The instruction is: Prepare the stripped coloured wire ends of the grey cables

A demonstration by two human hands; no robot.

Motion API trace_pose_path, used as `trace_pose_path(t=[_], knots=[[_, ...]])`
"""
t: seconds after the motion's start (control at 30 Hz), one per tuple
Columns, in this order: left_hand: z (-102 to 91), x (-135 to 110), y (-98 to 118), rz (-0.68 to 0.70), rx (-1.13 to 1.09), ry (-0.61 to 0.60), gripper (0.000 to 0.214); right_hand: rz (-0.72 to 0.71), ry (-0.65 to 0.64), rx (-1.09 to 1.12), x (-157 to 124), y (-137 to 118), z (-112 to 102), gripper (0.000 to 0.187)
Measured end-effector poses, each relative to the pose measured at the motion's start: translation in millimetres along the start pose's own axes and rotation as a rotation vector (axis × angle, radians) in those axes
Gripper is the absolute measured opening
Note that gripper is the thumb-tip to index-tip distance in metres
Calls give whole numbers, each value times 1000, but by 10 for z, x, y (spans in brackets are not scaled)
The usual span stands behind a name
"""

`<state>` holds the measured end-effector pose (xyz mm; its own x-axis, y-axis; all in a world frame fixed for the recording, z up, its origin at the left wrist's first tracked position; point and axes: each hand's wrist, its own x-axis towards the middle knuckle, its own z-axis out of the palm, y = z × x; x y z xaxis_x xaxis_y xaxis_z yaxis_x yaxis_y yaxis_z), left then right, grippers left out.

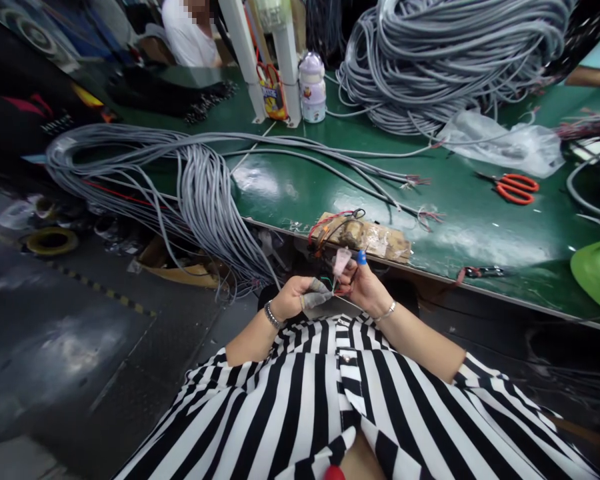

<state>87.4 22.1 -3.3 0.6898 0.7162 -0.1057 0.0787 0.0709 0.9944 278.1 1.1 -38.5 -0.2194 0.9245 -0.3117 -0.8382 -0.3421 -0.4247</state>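
My left hand [300, 298], with grey coverings on its thumb and finger, is closed in a pinch on the end of a thin cable [347, 303] in front of my striped shirt. Just to its right, my right hand [367, 288] is closed on the fine coloured wires [341, 291] that fan out of that cable end, red and green among them. A blue cover sits on one of its fingertips, and a pale pink wrap [341, 260] shows at another. Fingers partly hide the exact grip. Right behind the hands, a taped wooden block [365, 237] with red and black leads lies at the bench edge.
A grey cable bundle [210, 180] drapes over the front edge of the green bench [290, 190]. Orange-handled scissors [517, 189], a plastic bag [505, 143], a large cable coil [445, 60], a lilac bottle [313, 87] and a green basket [597, 273] are on it. A person [190, 33] is across the bench.
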Motion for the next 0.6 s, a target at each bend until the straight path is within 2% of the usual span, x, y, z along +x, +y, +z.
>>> trace_pose_path(t=[0.13, 0.2, 0.27, 0.4, 0.47, 0.6], knots=[[12, -219, 24, 90, 98, -141, 33, 0, 42, -49, -62, -13, -43, 59], [19, -322, 10, 159, 155, -160, 27, -4, 60, -83, -87, -15, -46, 59], [23, -404, -17, 186, 175, -81, 25, -7, 55, -121, -103, -11, -45, 59], [8, -477, -64, 118, 148, 134, 30, 4, 37, -176, -116, 11, -47, 55], [-9, -470, -72, 102, 135, 182, 33, 3, 37, -194, -119, 17, -42, 53], [-48, -395, -77, 111, 105, 198, 33, -18, 29, -250, -115, -15, 4, 53]])
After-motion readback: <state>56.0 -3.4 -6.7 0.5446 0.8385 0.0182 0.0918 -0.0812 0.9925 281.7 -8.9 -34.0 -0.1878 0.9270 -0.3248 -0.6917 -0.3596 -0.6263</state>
